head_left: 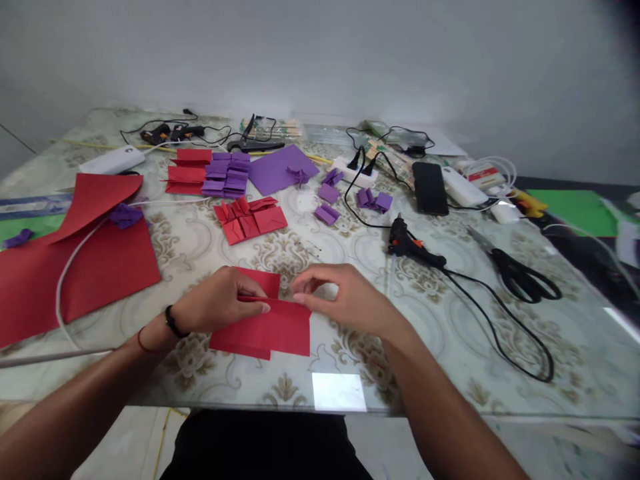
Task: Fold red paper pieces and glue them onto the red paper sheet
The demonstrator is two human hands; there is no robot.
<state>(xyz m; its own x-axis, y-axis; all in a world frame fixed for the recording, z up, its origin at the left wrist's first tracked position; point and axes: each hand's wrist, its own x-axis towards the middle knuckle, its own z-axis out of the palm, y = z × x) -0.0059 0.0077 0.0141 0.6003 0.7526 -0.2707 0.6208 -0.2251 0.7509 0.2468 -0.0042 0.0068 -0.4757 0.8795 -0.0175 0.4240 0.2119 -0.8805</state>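
Note:
My left hand pinches a sheet of folded red paper between thumb and fingers, at a raised fold along its upper edge. Another part of red paper shows behind that fold. At the fold's right end is my right hand, its fingers curled and a small gap between thumb and forefinger. Its thumb is at the paper's corner; no grip on it shows. Beyond the hands lies a red folded-paper piece with several raised flaps.
Red sheets lie at left. Purple folded pieces and a purple sheet are farther back. A glue gun, scissors and a phone lie at right. A power strip and cords cross the table.

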